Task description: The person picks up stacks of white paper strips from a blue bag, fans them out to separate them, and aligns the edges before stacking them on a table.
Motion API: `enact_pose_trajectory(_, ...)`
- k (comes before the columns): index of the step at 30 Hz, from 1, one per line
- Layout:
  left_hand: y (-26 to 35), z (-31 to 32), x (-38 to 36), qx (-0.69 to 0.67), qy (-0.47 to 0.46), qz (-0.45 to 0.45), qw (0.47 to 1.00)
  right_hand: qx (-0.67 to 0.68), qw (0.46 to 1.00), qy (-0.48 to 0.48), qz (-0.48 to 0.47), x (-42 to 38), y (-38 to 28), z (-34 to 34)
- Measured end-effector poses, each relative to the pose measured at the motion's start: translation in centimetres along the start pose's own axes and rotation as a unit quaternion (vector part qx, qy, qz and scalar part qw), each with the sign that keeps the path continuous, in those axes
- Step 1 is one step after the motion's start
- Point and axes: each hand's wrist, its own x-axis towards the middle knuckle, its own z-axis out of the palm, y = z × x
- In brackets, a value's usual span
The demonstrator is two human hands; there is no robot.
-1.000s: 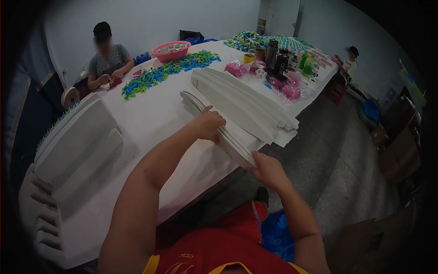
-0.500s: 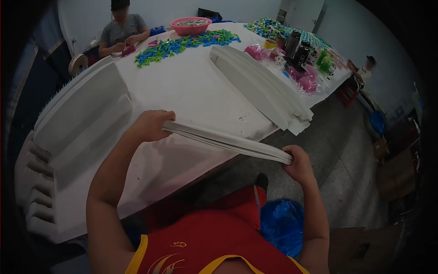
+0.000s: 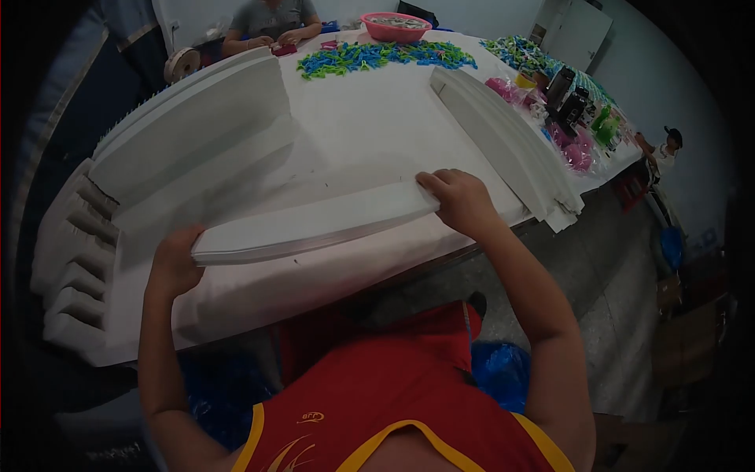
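Note:
I hold a stack of long white card strips (image 3: 314,224) crosswise in front of me, over the near edge of the white table (image 3: 370,134). My left hand (image 3: 174,259) grips the stack's left end and my right hand (image 3: 460,200) grips its right end. To the right lies a larger pile of the same white strips (image 3: 503,141). On the left sit stepped rows of stacked white strips (image 3: 181,149).
Blue and green clips (image 3: 377,57) lie in a heap at the far side, beside a pink basin (image 3: 395,26). Bottles and pink bags (image 3: 574,118) crowd the right end. A seated person (image 3: 271,23) works at the far edge; another person (image 3: 664,149) sits at right.
I lifted the stack off the right pile, swung it leftward, and it now lies level in front of me. My view has turned left and down.

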Motion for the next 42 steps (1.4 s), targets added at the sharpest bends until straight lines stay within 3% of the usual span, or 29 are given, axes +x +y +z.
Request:
enact_pose_trajectory(1,-0.9,0.1,-1.0,0.022,0.009,-0.034,0.999,0.016,0.999,-0.029,-0.009,0.9,-0.5,1.0)
enact_pose_trajectory(5,-5.6,1.7,-4.6,0.084,0.057,-0.027,0.995,0.027,0.996,-0.052,-0.069,3.5,-1.5,3.5)
enact_pose_trajectory(7,-6.4,1.8,-5.9,0.120,0.031,-0.022,0.992,0.043,0.980,-0.192,-0.027,4.2,-1.6,4.0)
enact_pose_trajectory(11,-5.8,2.3,-6.9,0.075,0.019,-0.004,0.997,0.020,0.973,-0.228,-0.030,4.8,-1.5,4.5)
enact_pose_trajectory(14,-5.4,2.3,-7.1,0.013,0.092,-0.024,0.995,-0.001,0.967,-0.253,0.020,5.1,-2.8,3.1)
enact_pose_trajectory(16,-5.4,0.9,-6.4,0.043,-0.054,-0.149,0.986,-0.003,0.955,-0.294,0.038,5.1,-2.9,2.7)
enact_pose_trajectory(17,-5.4,0.5,-6.1,0.041,-0.055,-0.134,0.989,-0.008,0.955,-0.292,0.052,5.1,-2.8,2.7)
enact_pose_trajectory(19,-5.5,0.2,-5.8,0.091,-0.099,-0.213,0.968,0.006,0.943,-0.328,0.051,5.0,-2.6,2.8)
enact_pose_trajectory(24,-5.5,-0.8,-5.7,0.001,-0.103,-0.214,0.971,0.040,0.903,-0.416,0.097,6.5,-1.4,4.7)
enact_pose_trajectory(26,-6.2,-0.7,-5.9,-0.005,-0.104,-0.195,0.975,0.042,0.873,-0.482,0.069,7.5,-1.2,4.3)
enact_pose_trajectory(30,-6.2,-0.9,-6.1,-0.072,-0.099,-0.184,0.975,0.031,0.877,-0.478,0.033,7.6,-0.8,4.6)
enact_pose_trajectory(37,-8.4,-0.4,-6.7,-0.019,-0.137,-0.142,0.980,-0.012,0.915,-0.400,0.054,7.0,-2.4,2.3)
enact_pose_trajectory(39,-8.8,0.3,-7.3,0.009,-0.040,-0.142,0.989,-0.020,0.928,-0.365,0.071,6.3,-2.5,1.9)
enact_pose_trajectory(40,-8.8,0.9,-7.4,0.011,-0.040,-0.145,0.989,-0.026,0.967,-0.248,0.053,5.6,-2.3,2.3)
enact_pose_trajectory(41,-8.8,1.7,-7.5,0.026,0.049,-0.137,0.989,-0.026,0.991,-0.128,0.033,4.9,-2.3,2.8)
enact_pose_trajectory(42,-9.0,2.4,-8.0,0.044,0.136,-0.131,0.981,-0.015,0.991,-0.130,0.026,4.5,-2.2,3.3)
